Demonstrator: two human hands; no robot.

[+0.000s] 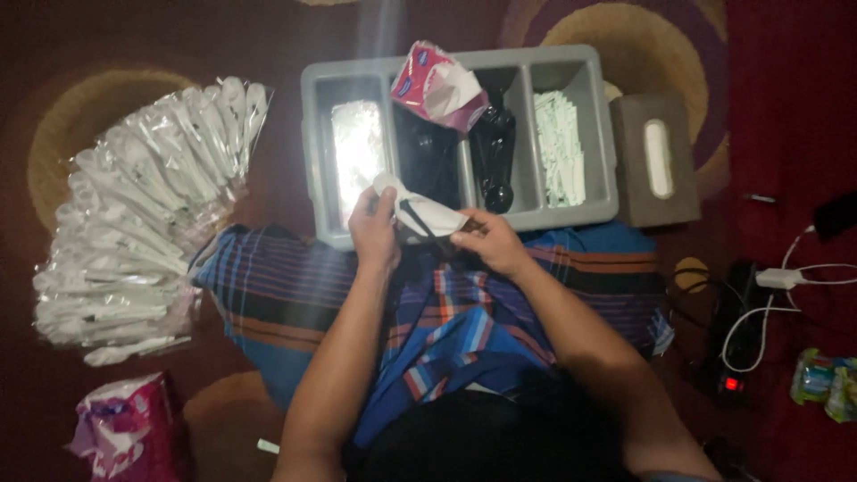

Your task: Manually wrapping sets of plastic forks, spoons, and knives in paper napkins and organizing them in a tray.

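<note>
Head view: person sits on a dark red patterned carpet (786, 107), plaid cloth (464, 312) over the lap; left hand (373, 230) pinches the top of a white napkin (427, 211), fingers pressed together on it; right hand (489, 241) pinches the napkin's lower end together with a dark utensil (416, 218) lying across it, handle looks black, tip hidden; bundle held just above the lap, right at the near wall of a grey four-slot tray (571, 216); tray slots hold clear wrappers, black cutlery (494, 152), white packets (561, 147); an opened napkin pack (436, 82) leans on the tray's dividers; fan of wrapped white sets (134, 214) on the carpet to the left; another napkin pack (125, 428) lower left; tissue box (656, 159) right of the tray; cables and power strip (741, 348) far right; risk, as I judge it: grip is only at the napkin's ends, so the utensil could slide out onto the lap; dim light and glare make misalignment likely.
</note>
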